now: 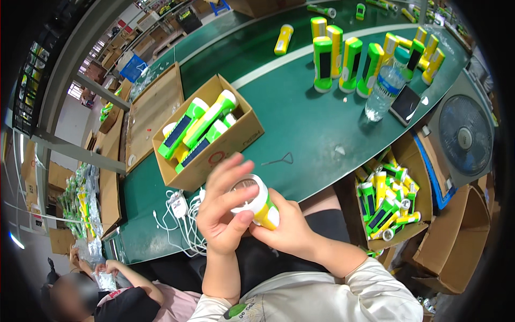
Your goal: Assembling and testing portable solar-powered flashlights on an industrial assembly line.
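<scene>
A green and yellow flashlight (266, 215) with a wide white head is tilted up in front of my body, its round lens end facing up and left. My right hand (287, 229) is closed around its body. At the white head is my left hand (222, 206), its thumb and a finger at the rim and the other fingers raised. Beyond my hands stands a cardboard box (214, 161) holding several flashlights (209, 119). White charging cables (185, 217) lie in a tangle left of my left hand. A bent metal wire tool (279, 159) rests on the green table (306, 134).
Several upright flashlights (351, 64), a water bottle (383, 88) and a phone (406, 104) stand or lie at the right. Below them is a carton of flashlights (424, 196), beside a fan (464, 134). A co-worker (129, 295) sits at the lower left.
</scene>
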Tool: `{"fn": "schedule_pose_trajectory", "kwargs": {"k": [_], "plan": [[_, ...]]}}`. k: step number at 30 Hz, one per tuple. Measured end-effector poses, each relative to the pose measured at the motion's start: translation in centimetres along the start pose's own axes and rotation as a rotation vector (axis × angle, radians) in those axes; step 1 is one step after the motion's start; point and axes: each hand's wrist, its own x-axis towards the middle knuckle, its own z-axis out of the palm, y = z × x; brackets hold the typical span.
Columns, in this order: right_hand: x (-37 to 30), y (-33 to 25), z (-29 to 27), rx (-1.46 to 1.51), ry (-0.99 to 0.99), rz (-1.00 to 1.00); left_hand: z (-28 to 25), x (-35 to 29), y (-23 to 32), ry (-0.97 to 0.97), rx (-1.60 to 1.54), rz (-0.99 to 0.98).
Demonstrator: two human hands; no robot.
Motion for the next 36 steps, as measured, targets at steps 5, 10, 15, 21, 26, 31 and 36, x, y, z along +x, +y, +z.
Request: {"fn": "schedule_pose_trajectory", "kwargs": {"k": [5, 10, 15, 21, 26, 31, 36], "plan": [[-0.8, -2.9, 0.1, -0.128, -0.034, -0.097, -0.1, -0.3, 2.2, 0.105, -0.157, 0.002], [-1.4, -3.7, 0.9, -0.243, 0.007, -0.137, 0.3, -0.4, 4.4, 0.255, 0.16, 0.007], [-2.4, -4.1, 1.6, -0.287, -0.002, -0.125, 0.7, -1.6, 4.7, 0.414, 0.224, -0.044], [-3.0, -3.7, 2.1, -0.216, -0.075, -0.071, 0.8, -2.3, 4.6, 0.457, 0.26, -0.027], [-3.1, -3.2, 1.7, -0.101, -0.129, -0.061, 0.1, -2.4, 4.0, 0.364, 0.252, -0.003], [-3.5, -2.7, 1.4, 0.109, -0.272, 0.013, -0.1, -3.2, 3.3, 0.34, 0.079, 0.037], [-3.7, -2.1, 2.0, 0.11, -0.274, 0.0, -0.6, -3.7, 3.3, 0.336, 0.039, 0.0]]}}
